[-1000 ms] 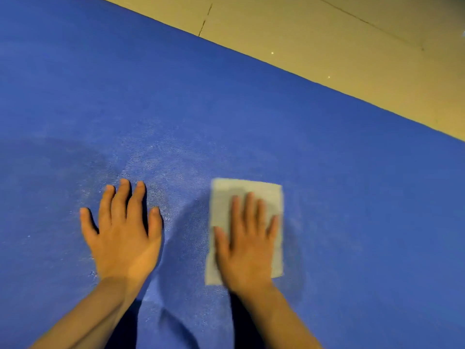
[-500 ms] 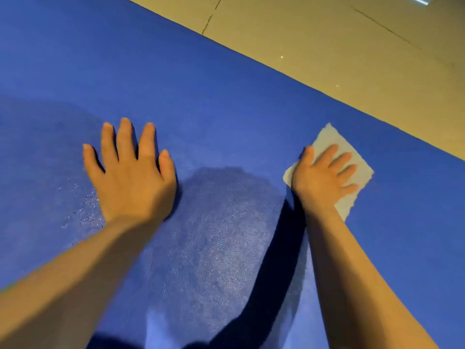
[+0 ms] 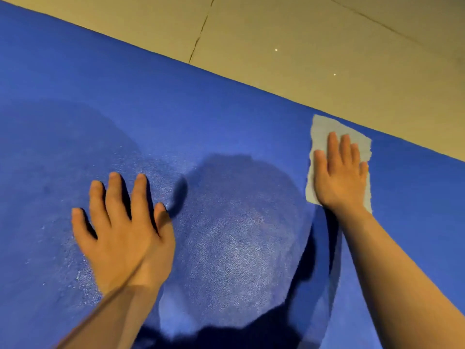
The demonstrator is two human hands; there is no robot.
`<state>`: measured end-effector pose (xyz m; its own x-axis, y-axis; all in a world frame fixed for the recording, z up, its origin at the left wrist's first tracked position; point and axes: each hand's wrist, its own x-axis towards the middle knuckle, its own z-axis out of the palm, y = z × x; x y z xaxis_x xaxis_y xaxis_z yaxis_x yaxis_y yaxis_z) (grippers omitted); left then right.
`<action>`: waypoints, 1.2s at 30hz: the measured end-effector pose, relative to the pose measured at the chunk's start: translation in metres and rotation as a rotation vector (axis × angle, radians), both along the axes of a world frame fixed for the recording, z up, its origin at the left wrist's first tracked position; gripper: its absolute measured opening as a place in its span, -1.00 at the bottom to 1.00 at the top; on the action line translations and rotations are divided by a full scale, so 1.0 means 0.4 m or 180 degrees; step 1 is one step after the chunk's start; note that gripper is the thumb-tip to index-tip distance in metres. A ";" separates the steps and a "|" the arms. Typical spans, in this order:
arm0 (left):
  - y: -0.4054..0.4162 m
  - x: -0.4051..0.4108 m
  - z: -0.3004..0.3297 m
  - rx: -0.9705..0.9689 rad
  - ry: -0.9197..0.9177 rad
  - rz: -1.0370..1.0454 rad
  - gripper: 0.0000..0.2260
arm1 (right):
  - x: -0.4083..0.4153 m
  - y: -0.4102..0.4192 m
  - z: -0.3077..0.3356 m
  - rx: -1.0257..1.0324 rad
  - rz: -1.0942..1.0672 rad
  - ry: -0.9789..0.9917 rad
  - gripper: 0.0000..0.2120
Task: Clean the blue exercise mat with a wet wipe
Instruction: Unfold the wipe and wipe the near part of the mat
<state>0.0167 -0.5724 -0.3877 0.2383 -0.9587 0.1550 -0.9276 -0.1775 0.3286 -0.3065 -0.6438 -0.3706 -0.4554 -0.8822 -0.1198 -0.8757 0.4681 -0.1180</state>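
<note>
Now wipe [image 3: 322,137] lengthwise away, right hand [image 3: 339,177] flat

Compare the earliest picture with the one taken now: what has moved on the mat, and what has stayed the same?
The right hand has slid the wet wipe away from the left hand, out to the far edge of the blue mat by the floor. Nothing was gripped or released. Both hands stay flat, fingers straight, left hand pressing the mat.

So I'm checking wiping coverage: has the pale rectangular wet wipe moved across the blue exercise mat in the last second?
Yes. The pale rectangular wet wipe, under the flat right hand, has travelled right and away to the blue exercise mat's far edge by the beige floor.
</note>
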 end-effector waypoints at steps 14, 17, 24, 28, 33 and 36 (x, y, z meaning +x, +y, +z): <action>0.003 -0.011 -0.006 -0.0060 -0.0278 0.0054 -0.56 | 0.502 -0.287 -0.017 0.0038 0.0456 -0.0013 -0.46; 0.001 -0.003 -0.002 0.0083 -0.0139 0.0053 -0.53 | 0.507 -0.261 -0.016 -0.0166 0.1676 -0.0078 -0.47; -0.003 -0.008 0.002 0.0067 0.0068 0.0100 -0.49 | 0.059 -0.196 0.003 -0.0164 0.0609 0.0102 -0.35; -0.006 -0.011 0.002 0.0054 0.0031 0.0101 -0.50 | -0.132 -0.125 0.016 0.0041 -0.0535 0.0210 -0.41; -0.005 -0.011 -0.006 0.0015 -0.0124 0.0059 -0.51 | -0.110 -0.165 0.004 -0.0010 -0.1880 0.0076 -0.48; -0.001 -0.005 -0.017 -0.0062 -0.0313 0.0027 -0.53 | 0.037 -0.230 0.011 0.0015 -0.2130 -0.0075 -0.48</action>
